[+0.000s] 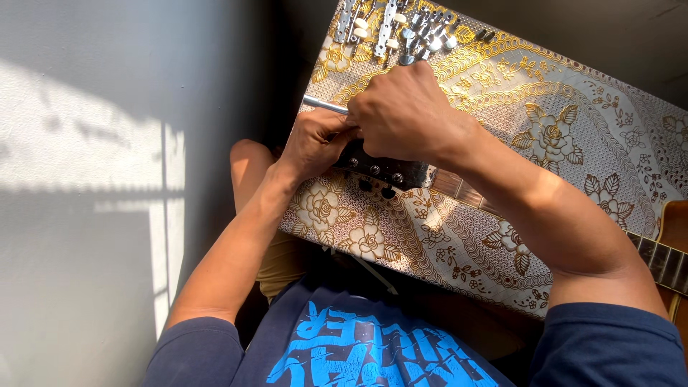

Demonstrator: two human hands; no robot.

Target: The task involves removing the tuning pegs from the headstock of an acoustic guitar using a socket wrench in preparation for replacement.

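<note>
The work surface is a rectangular table covered with a white cloth printed in gold floral and scalloped patterns [573, 122]. It runs from upper centre to the right edge of the view.

Across this cloth lies a guitar. Its amber wooden body [675, 236] shows only at the far right edge. The dark fretted neck [659, 259] runs leftward from it, partly hidden under the right forearm. The dark glossy headstock [390, 172] rests on the cloth near the table's left corner, with round tuner posts on its face and dark tuner buttons showing at its lower edge.

The right hand [405, 111] is curled over the upper end of the headstock, fingers bent downward; what it grips cannot be determined. The left hand [312, 147] is closed against the end of the headstock, touching the right hand. A slim silver metal shaft [324, 104] projects leftward from between the two hands; which hand holds it cannot be determined.

At the table's far edge lies a loose group of silver tuning machines with cream buttons on metal strips [398, 29], well apart from the headstock. No container holds them; they rest directly on the cloth.
</note>
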